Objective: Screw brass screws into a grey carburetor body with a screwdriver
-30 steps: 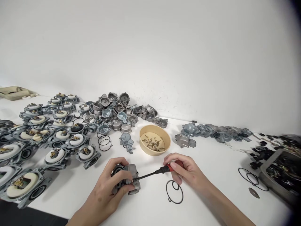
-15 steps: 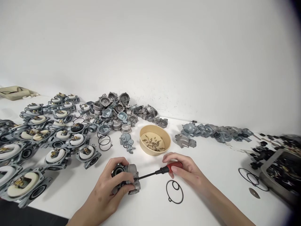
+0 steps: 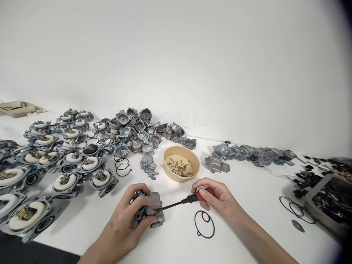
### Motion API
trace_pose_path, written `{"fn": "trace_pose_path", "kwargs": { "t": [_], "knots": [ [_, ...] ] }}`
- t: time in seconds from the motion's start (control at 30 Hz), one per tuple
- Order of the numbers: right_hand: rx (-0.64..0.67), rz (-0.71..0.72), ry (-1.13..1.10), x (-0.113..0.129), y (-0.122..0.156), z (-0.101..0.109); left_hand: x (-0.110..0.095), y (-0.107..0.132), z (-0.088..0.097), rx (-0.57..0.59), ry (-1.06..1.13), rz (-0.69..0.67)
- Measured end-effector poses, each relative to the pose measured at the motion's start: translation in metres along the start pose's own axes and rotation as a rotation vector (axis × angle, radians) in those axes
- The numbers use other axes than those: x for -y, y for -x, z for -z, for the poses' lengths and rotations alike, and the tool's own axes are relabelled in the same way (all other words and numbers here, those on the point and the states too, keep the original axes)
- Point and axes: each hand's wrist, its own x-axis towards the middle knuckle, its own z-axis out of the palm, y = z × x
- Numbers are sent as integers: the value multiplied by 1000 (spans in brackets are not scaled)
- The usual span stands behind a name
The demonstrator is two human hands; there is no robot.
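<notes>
My left hand is wrapped round a grey metal carburetor, steadying it on the white table. In my right hand is a screwdriver with a red and black handle, gripped by thumb and fingers. Its dark shaft points left, and the tip meets the carburetor's side beside my left fingers. The screw head there is too small to make out clearly. Just below the screwdriver handle lies a black rubber gasket ring with a smaller ring inside it.
A yellow bowl of small brass-coloured screws stands behind my hands. Carburetor bodies with white floats crowd the left. Metal float bowls are piled at the back, with more castings at right. A bin of black parts sits far right.
My right fingers have shifted slightly on the screwdriver handle, which looks a little turned. My left index finger has drawn back slightly; the carburetor stays in place.
</notes>
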Motion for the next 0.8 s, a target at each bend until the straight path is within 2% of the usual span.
{"fn": "trace_pose_path", "kwargs": {
  "t": [0.1,0.23,0.43,0.6,0.8],
  "knots": [
    [15,65,-25,0,2,2,-1,0,0,1,-3,4],
    [48,-22,-21,2,2,1,-1,1,0,-2,-4,11],
    [75,129,-14,5,2,2,-1,0,0,-11,-6,15],
    [101,80,-75,1,3,3,-2,0,0,-13,15,30],
    [-4,-13,50,1,3,2,-3,-1,1,-9,29,43]
  ]
}}
